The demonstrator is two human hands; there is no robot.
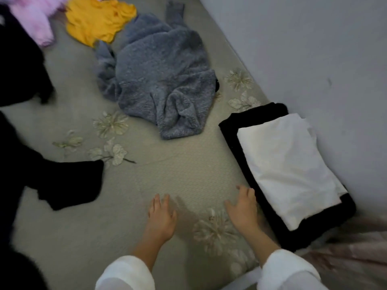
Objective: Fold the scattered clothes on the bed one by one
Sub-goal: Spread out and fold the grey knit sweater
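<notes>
Nearest the camera, two white sleeves point(125, 275) reach forward over the bed point(129, 206). The left hand point(161, 218) lies palm down with fingers spread, gripping nothing. The right hand point(244, 208) is likewise flat and empty, its fingertips just beside the edge of a folded black garment point(234, 130). On that black piece sits a folded white garment point(287, 164), the two forming a neat stack close to the wall point(314, 59).

The bed cover is pale grey-green with a fine woven texture and scattered flower prints point(213, 231). To the left, a loose black garment point(69, 183) sprawls unfolded. Farther off, in the middle, a grey fuzzy sweater point(159, 80) lies crumpled. Beyond it sits a yellow garment point(98, 17), and beside that, at the top left corner, a pink one point(35, 19). The wall is plain and pale.
</notes>
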